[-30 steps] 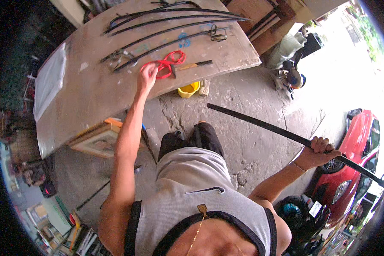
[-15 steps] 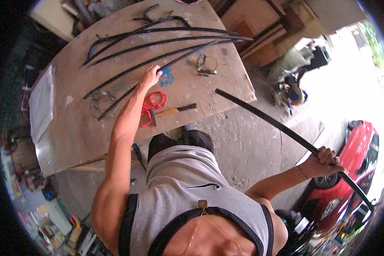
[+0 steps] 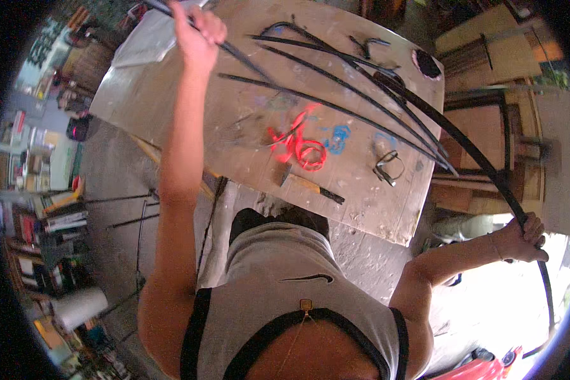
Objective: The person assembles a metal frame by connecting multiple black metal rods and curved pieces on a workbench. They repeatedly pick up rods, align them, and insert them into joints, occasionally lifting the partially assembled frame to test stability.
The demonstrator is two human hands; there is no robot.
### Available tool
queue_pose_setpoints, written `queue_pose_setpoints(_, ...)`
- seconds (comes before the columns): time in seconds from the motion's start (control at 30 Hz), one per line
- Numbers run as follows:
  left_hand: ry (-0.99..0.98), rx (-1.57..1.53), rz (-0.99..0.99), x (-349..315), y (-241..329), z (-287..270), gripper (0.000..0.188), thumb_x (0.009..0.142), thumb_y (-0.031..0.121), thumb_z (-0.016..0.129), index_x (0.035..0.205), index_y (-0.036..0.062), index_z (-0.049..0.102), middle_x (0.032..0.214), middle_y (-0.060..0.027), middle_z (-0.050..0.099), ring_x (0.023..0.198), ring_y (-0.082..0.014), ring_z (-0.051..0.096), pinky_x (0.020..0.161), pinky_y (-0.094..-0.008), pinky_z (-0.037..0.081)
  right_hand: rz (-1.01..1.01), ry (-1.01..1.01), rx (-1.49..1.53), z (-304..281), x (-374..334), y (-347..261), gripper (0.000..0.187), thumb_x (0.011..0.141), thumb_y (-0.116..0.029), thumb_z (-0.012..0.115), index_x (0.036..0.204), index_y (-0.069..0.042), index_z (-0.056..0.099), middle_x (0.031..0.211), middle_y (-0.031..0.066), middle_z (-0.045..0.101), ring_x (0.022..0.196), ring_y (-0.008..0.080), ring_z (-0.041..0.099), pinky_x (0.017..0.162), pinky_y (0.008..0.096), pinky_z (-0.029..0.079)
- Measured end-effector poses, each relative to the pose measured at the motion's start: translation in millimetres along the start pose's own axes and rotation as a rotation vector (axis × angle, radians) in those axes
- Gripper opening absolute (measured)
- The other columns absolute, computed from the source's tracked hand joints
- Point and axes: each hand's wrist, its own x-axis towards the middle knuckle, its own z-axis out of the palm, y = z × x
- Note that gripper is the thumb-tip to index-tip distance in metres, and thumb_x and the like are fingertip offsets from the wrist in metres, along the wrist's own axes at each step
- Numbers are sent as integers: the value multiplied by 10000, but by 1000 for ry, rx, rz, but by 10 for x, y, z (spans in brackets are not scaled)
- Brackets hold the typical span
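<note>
My left hand reaches over the far left of the table and is closed around a long black strip, which runs down toward the table's middle. Off to the right, my right hand grips another long, curved black strip near its lower part. Its far end reaches over the table among other strips. Several black strips lie across the tabletop between my hands. Nearer me are a coiled red band, partly blurred, and a hammer with a wood-and-black handle.
The wide worn table carries a clear-lensed pair of glasses, a small blue tangle, a dark round piece and pale sheeting. Wooden panels lean beyond its right edge. Cluttered shelves stand left; a red car is lower right.
My left hand has moved farther out and left, lifting a strip off the table. My right hand has risen with its strip, which now reaches over the table. The view has turned left.
</note>
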Motion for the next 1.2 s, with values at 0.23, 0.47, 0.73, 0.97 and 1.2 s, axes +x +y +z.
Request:
queue_pose_setpoints(0.23,179,-45,278,-289,1359,-534,730,765,829,246,518,143,285,467,21,253,433,-135,255,468,-298,245,164,-142,63,346,66,684,748,913,-570,342,1197,121,323,1163,330,481,1094,426,524,932,597,442)
queue_pose_setpoints(0.47,381,250,104,-970,1789,-947,662,868,713,295,622,115,436,550,13,333,457,-120,284,456,-269,259,76,453,-404,1533,-373,821,575,929,-618,255,633,-139,371,482,-7,346,378,108,255,386,277,364)
queue_pose_setpoints(0.73,295,1234,-370,-2632,1144,-1442,329,941,359,511,906,49,614,637,56,397,563,-48,348,492,-231,269,-25,555,-464,788,179,734,748,922,-613,261,1107,92,426,985,229,566,843,312,593,777,517,491)
queue_pose_setpoints(0.97,121,1118,-429,-3149,926,-1342,368,920,403,542,967,42,599,630,61,375,569,-41,336,483,-229,252,232,206,15,37,832,925,606,940,-601,216,673,-74,354,613,103,401,570,229,397,589,425,386)
queue_pose_setpoints(1.2,102,1033,-496,-3135,927,-1115,363,905,374,580,1035,35,598,637,61,420,570,-48,377,487,-225,293,432,-466,561,-308,932,1487,660,975,-508,222,922,71,535,840,205,606,789,326,612,816,573,488)
